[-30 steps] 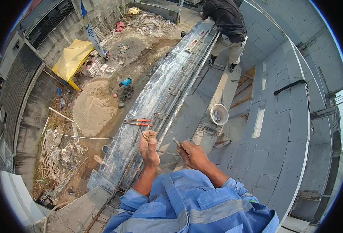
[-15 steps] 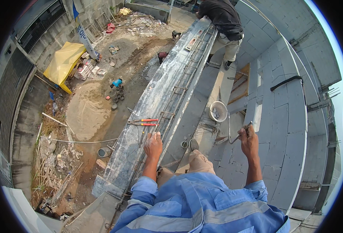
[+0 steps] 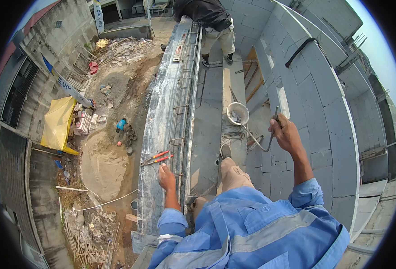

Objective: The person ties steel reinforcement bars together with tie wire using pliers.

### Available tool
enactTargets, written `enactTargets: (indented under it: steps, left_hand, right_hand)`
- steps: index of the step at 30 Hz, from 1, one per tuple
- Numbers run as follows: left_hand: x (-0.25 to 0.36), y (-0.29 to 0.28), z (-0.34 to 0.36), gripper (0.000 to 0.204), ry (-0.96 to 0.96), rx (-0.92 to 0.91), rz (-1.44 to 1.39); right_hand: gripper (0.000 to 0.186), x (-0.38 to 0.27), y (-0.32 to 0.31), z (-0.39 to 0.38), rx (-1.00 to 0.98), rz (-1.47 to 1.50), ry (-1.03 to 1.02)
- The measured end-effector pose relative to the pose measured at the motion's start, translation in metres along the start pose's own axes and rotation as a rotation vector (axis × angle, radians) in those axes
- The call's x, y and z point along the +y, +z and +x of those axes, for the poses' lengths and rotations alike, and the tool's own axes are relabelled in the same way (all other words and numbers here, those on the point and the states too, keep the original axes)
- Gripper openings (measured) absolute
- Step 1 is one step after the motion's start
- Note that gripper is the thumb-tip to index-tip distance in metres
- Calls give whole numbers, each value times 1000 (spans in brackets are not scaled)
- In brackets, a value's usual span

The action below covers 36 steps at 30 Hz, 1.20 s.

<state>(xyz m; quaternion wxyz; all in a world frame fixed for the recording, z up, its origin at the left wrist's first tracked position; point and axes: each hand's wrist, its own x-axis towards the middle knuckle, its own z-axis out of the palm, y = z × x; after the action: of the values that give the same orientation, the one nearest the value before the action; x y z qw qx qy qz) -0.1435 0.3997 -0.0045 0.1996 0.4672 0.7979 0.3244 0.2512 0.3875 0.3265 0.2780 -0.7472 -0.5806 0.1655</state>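
Note:
My left hand [image 3: 166, 179] rests at the long, pale board [image 3: 153, 121], just below red-handled pliers [image 3: 157, 158]; its fingers are curled, and whatever they hold is too small to make out. My right hand [image 3: 284, 132], raised at the right, grips a bent metal rod [image 3: 266, 148] that curves down and leftward. A narrow steel rebar cage [image 3: 178, 125] runs along the board's right side. My shoe [image 3: 225, 151] is on a plank [image 3: 229, 80] lower down, near several loose metal bars.
A co-worker [image 3: 207, 18] in a dark top bends over the board's far end. A white bucket [image 3: 246, 111] stands on the plank. A grey block wall [image 3: 323, 134] is at right. Far below left are a yellow canopy [image 3: 57, 121], sand, rubble and a worker in blue [image 3: 121, 124].
My right hand has moved right and upward, lifting the bent rod. My left hand has lowered beside the pliers. The view has turned, and my leg and shoe have come into sight.

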Motion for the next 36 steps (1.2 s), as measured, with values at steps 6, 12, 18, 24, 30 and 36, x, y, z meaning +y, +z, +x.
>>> enactTargets:
  steps: [6,12,18,24,30,36]
  left_hand:
    - [98,-86,42,52,-3,48,-222]
    - [184,-110,67,46,-64,86,205]
    - [158,12,95,44,-14,-59,387]
    - [152,112,151,44,14,9,307]
    - [161,161,174,45,-35,-73,336]
    - [152,176,172,46,40,-133,343]
  right_hand:
    - [22,7,14,72,-63,-43,-145]
    - [29,11,43,154,-101,-86,-322]
    - [29,1,69,242,-182,-71,-395]
    - [33,-16,106,323,-131,-79,-390]
    - [37,-16,143,390,-87,42,-373]
    - [36,-4,200,440,-36,102,-333]
